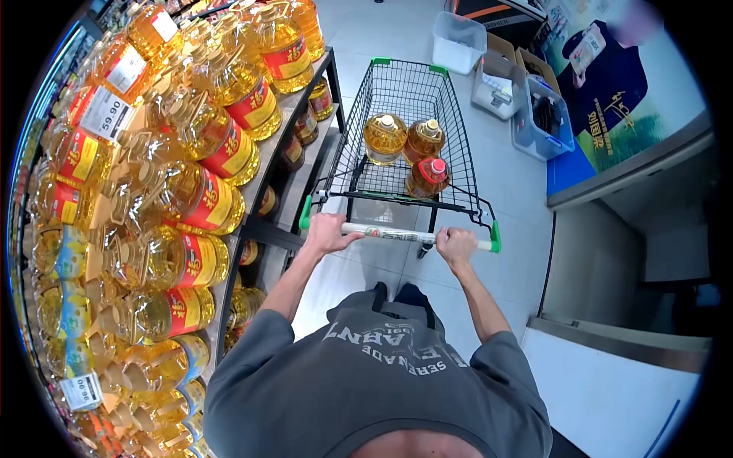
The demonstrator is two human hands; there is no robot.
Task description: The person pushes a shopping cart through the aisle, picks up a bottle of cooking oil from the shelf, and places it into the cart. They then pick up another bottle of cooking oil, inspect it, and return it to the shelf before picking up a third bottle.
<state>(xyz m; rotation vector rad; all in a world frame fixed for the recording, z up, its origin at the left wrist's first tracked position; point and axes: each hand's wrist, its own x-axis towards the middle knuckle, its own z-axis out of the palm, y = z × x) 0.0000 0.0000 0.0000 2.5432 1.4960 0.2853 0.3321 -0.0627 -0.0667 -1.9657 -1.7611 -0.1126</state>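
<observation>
My left hand (328,233) is wrapped round the left part of the white handle (397,234) of a shopping cart. Toward the handle's right end, my right hand (457,246) grips it as well. The cart (359,99) has a black wire basket with green corner pieces. Inside, near the handle, stand three big bottles of oil: one with a white cap (384,139), one with a pale yellow cap (424,142) and one with a red cap (427,178). The last stands closest to me.
On the left, a shelf (263,164) is packed with large oil bottles (200,200) and price cards (105,113). Plastic bins (544,122) and cardboard boxes (500,47) stand on the floor at the right, beside a poster (611,107) and a metal-framed opening (588,259).
</observation>
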